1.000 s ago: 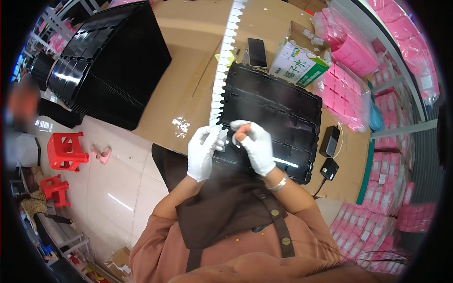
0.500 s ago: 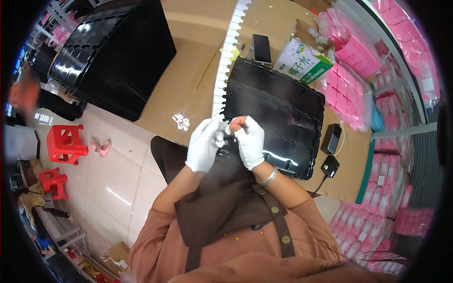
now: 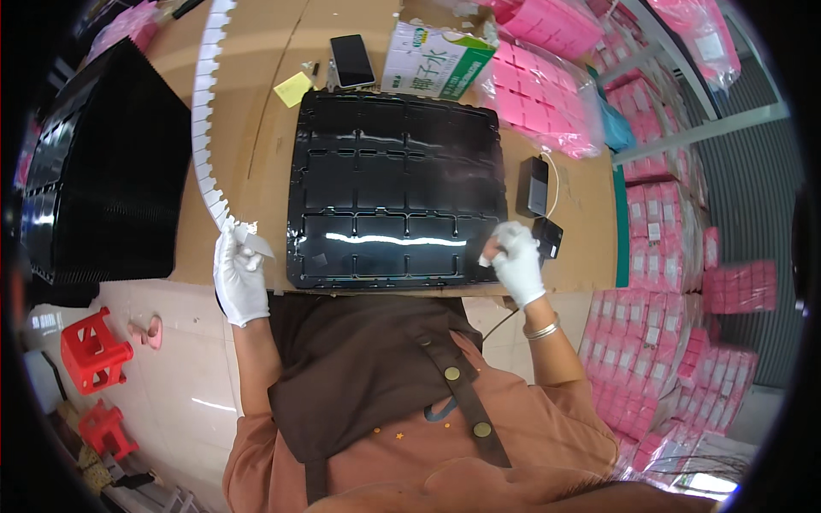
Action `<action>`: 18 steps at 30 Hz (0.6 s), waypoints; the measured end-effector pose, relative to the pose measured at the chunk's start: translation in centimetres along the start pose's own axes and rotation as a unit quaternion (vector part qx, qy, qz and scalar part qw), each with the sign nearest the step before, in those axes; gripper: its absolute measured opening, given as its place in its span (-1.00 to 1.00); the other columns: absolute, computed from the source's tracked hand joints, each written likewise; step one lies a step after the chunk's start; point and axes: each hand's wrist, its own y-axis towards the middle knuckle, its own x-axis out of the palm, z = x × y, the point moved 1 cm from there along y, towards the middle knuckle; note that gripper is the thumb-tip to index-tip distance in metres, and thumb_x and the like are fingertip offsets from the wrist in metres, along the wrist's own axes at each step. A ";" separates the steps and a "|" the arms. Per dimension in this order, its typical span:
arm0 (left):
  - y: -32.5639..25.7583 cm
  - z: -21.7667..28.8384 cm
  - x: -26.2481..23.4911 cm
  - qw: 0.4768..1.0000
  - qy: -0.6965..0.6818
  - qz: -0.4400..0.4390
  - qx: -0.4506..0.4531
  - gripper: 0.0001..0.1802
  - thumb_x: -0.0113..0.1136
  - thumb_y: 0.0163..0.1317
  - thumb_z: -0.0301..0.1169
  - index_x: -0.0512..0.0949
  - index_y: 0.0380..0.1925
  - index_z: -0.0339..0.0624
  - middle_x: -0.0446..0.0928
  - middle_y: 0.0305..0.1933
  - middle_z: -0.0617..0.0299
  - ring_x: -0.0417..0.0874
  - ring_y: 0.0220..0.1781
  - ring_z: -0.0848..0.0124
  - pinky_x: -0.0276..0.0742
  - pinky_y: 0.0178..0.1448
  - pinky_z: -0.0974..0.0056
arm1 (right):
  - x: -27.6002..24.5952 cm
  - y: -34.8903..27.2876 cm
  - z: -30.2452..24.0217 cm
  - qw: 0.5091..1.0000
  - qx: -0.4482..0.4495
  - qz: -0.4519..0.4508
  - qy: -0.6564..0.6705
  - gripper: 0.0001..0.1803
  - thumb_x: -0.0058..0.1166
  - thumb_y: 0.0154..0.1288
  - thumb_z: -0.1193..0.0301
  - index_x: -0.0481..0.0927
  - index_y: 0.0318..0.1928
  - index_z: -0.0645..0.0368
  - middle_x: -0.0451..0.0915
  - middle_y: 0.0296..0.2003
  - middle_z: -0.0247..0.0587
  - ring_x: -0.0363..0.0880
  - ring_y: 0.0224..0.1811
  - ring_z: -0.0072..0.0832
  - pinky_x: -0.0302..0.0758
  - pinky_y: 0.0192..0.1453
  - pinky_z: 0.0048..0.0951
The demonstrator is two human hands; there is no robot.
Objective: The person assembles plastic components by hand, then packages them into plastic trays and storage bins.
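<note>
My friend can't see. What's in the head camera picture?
A white-gloved left hand holds a small white piece beside a white strip; the gloved right hand is at the near right corner of a black tray. Pink packs are stacked at right.

The pale tiled floor (image 3: 192, 359) shines, catching a streak of light (image 3: 214, 404). Two red stools (image 3: 90, 333) stand at left, below the brown surface (image 3: 244, 128). At right, a pale metal beam (image 3: 701, 132) crosses a grey ribbed wall (image 3: 761, 214) near stacked pink packs (image 3: 663, 231).

Lettering (image 3: 432, 68) on carton (image 3: 466, 73), illegible labels (image 3: 654, 231) on packs (image 3: 672, 244)
</note>
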 end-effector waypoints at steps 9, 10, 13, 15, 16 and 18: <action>-0.5 -1.7 1.7 0.997 0.072 -0.019 -0.002 -0.68 0.00 0.39 -0.31 0.44 0.06 -0.24 0.45 -0.16 0.28 0.35 -0.34 0.65 0.21 -0.44 0.55 | 2.4 -1.1 0.5 0.994 0.011 0.064 -0.085 -0.87 0.14 -0.21 0.62 0.50 -0.59 0.12 0.49 -0.46 -0.18 0.46 -0.35 -0.16 0.38 -0.29 -0.17; -0.6 -1.7 1.9 0.997 0.077 -0.021 0.003 -0.68 0.00 0.39 -0.32 0.44 0.06 -0.24 0.45 -0.15 0.29 0.34 -0.33 0.65 0.21 -0.43 0.55 | 2.3 -0.9 0.2 0.994 0.020 0.045 -0.098 -0.86 0.15 -0.20 0.62 0.49 -0.60 0.12 0.48 -0.46 -0.18 0.46 -0.35 -0.16 0.37 -0.28 -0.17; -0.7 -1.5 2.2 0.990 0.137 0.002 0.016 -0.68 0.02 0.38 -0.32 0.46 0.04 -0.25 0.47 -0.19 0.31 0.34 -0.36 0.66 0.21 -0.41 0.56 | 1.7 -1.2 1.5 0.998 -0.005 0.002 -0.060 -0.84 0.18 -0.21 0.61 0.46 -0.61 0.14 0.48 -0.47 -0.17 0.45 -0.33 -0.15 0.36 -0.27 -0.19; -0.4 -0.9 1.1 0.980 0.191 0.002 0.048 -0.70 0.04 0.37 -0.31 0.51 0.00 -0.25 0.50 -0.22 0.33 0.33 -0.40 0.67 0.20 -0.41 0.57 | 0.9 -1.9 2.5 0.993 -0.021 -0.021 0.117 -0.80 0.22 -0.21 0.59 0.43 -0.56 0.18 0.44 -0.47 -0.14 0.42 -0.31 -0.14 0.35 -0.23 -0.20; 0.0 -0.4 0.5 0.967 0.244 0.000 0.078 -0.72 0.06 0.36 -0.31 0.55 -0.05 -0.24 0.53 -0.26 0.35 0.31 -0.44 0.68 0.19 -0.41 0.57 | 0.2 -2.0 2.9 0.987 -0.014 -0.003 0.159 -0.79 0.20 -0.13 0.60 0.41 -0.50 0.18 0.40 -0.50 -0.22 0.47 -0.35 -0.27 0.39 -0.23 -0.30; 0.4 0.8 -0.6 0.963 0.255 -0.007 0.086 -0.73 0.08 0.35 -0.31 0.57 -0.07 -0.24 0.56 -0.31 0.37 0.34 -0.48 0.69 0.19 -0.42 0.58 | -2.0 0.5 1.0 0.916 0.130 0.021 0.378 -0.82 0.13 0.00 0.63 0.38 -0.46 0.18 0.35 -0.51 -0.36 0.51 -0.38 -0.45 0.42 -0.25 -0.44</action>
